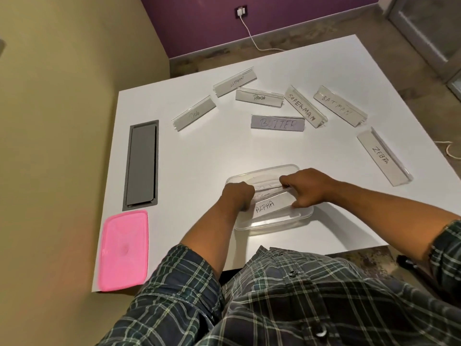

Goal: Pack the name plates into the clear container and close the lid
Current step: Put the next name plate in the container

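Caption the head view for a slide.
Both hands, left hand and right hand, set the ALPHA plate into the container; seven plates and the pink lid wait outside.

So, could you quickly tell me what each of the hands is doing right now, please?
Left hand: curled round the left end of the clear acrylic ALPHA name plate, over the clear plastic container.
Right hand: pinches the same plate's right end.
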